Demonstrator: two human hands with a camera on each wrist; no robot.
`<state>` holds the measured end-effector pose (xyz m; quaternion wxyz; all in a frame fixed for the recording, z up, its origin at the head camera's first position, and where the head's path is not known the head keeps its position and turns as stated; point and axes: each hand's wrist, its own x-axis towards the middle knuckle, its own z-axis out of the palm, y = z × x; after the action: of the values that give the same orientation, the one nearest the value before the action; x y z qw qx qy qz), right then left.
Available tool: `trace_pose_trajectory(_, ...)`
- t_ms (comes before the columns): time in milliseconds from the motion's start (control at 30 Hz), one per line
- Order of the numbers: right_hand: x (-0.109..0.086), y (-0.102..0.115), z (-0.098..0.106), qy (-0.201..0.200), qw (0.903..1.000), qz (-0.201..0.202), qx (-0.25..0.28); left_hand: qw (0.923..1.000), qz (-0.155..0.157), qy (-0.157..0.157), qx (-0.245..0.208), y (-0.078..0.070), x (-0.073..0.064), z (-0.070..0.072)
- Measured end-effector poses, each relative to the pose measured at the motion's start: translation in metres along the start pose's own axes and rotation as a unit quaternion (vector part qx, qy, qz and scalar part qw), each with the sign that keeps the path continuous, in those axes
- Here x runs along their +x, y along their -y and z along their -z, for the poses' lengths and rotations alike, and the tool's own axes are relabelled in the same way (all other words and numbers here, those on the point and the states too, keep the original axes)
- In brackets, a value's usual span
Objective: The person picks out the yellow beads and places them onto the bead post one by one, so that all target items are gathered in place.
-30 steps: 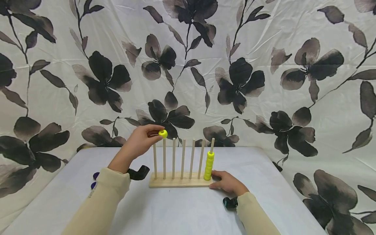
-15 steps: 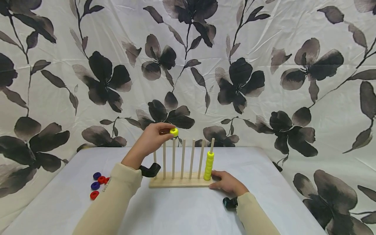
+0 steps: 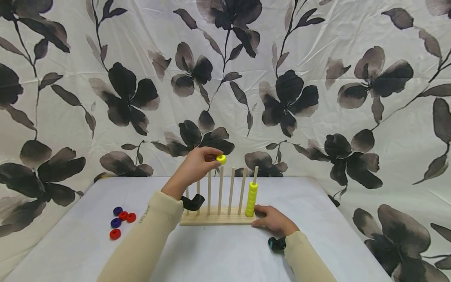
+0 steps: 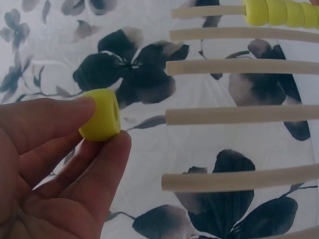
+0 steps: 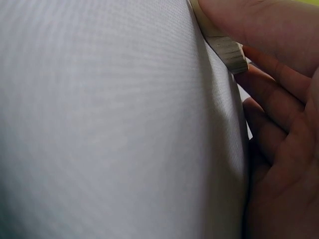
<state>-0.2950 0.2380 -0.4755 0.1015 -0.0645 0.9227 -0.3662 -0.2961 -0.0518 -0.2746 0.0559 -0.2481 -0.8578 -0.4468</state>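
My left hand (image 3: 198, 166) pinches a yellow bead (image 3: 221, 159) between thumb and fingertips, just above the tops of the pegs near the middle of a wooden peg rack (image 3: 216, 220). In the left wrist view the bead (image 4: 101, 115) shows its hole facing the peg ends, apart from them. Yellow beads (image 3: 251, 199) are stacked on the rightmost peg, whose top sticks out bare. My right hand (image 3: 276, 220) grips the right end of the rack's base; in the right wrist view the thumb and fingers lie on either side of the wooden end (image 5: 230, 54).
Red beads (image 3: 115, 234) and purple beads (image 3: 116, 223) lie loose on the white tabletop (image 3: 211, 254), left of the rack. A floral cloth (image 3: 225, 98) hangs behind the table. Each wrist carries a black camera (image 3: 193, 202).
My left hand has carried the yellow bead to the right above the pegs, from near the second peg to near the fourth. Red beads behind the sleeve have come into view. My right hand stays put.
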Motion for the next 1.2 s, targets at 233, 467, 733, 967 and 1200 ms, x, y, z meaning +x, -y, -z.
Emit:
trace_pose_trajectory(233, 0.000, -0.002, 0.000, 0.001, 1.0000, 0.005, -0.005, 1.0000, 0.000, -0.001, -0.001, -0.005, 0.007, -0.012)
trace_pose_trajectory(467, 0.001, -0.003, 0.000, -0.002, 1.0000, 0.002, -0.002, 0.9999, 0.005, 0.008, -0.005, -0.010, 0.015, -0.023)
trace_pose_trajectory(733, 0.000, -0.002, -0.001, -0.001, 0.9999, 0.014, -0.004, 0.9998, 0.000, 0.021, -0.002, -0.014, 0.025, -0.038)
trace_pose_trajectory(967, -0.001, 0.001, 0.001, 0.002, 1.0000, 0.005, -0.002, 0.9994, -0.016, 0.028, 0.011, -0.022, 0.031, -0.049)
trace_pose_trajectory(1200, 0.001, -0.001, 0.001, 0.004, 1.0000, 0.005, 0.000, 0.9986, -0.016, 0.043, 0.026, -0.027, 0.033, -0.062)
